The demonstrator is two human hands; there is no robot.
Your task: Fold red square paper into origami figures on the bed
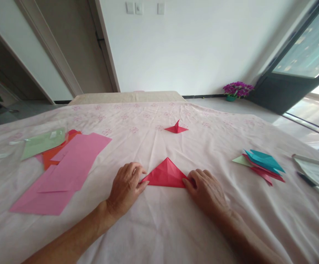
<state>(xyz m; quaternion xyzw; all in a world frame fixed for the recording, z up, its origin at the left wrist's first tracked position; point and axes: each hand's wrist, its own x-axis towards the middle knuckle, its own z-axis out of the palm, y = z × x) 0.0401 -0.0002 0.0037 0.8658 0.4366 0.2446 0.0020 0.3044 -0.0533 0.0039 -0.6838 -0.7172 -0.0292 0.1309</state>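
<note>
A sheet of red origami paper (167, 175), folded into a triangle with creases across it, lies on the cloth with its peak pointing away from me. My left hand (126, 186) pinches its left corner between thumb and fingers. At the right corner, my right hand (206, 189) grips the paper with its thumb near the lower edge and the fingers curled. Farther off, straight ahead, stands a small red folded paper piece (176, 128) with one point sticking up.
Pink paper sheets (77, 165) overlap on the left, beside orange paper (51, 157) and a green packet (44, 142). Blue, red and pale green folded papers (264, 161) are piled on the right. A tray-like object (317, 170) and a dark pen (305, 178) lie at the far right.
</note>
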